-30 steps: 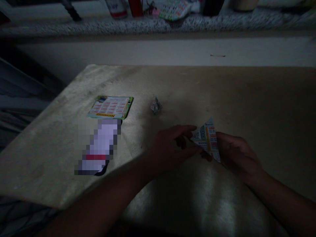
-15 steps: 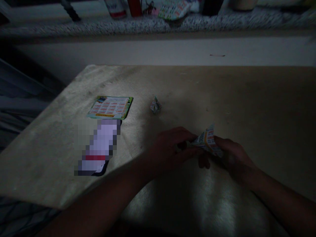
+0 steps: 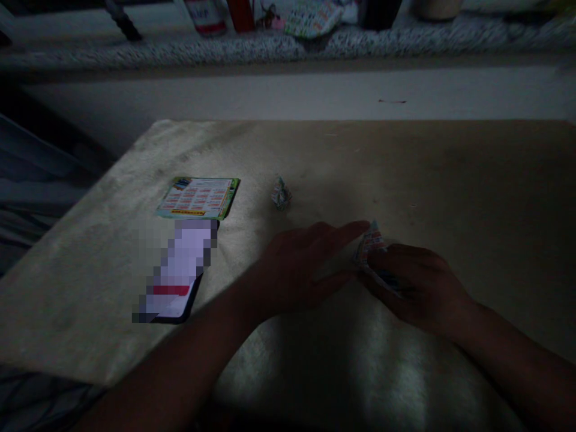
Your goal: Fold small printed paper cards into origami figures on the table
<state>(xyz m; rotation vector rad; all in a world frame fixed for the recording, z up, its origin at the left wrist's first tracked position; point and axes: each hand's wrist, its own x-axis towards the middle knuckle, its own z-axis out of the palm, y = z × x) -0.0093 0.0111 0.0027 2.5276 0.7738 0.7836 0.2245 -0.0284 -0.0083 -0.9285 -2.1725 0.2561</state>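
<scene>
Paper, partly hidden by right hand
Right fingers pinch it; left hand palm-down, thumb and fingers parted, contact unclear.

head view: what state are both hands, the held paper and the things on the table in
right hand: closed on the held paper
left hand: open, fingertips at the paper's edge
held paper: folded, partly hidden
small paper piece: creased, set down
printed paper: flat
phone: face up, screen lit, pixelated

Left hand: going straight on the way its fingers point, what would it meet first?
Probably the folded paper in the right hand; the left hand may be touching it, depth being unclear.
</scene>
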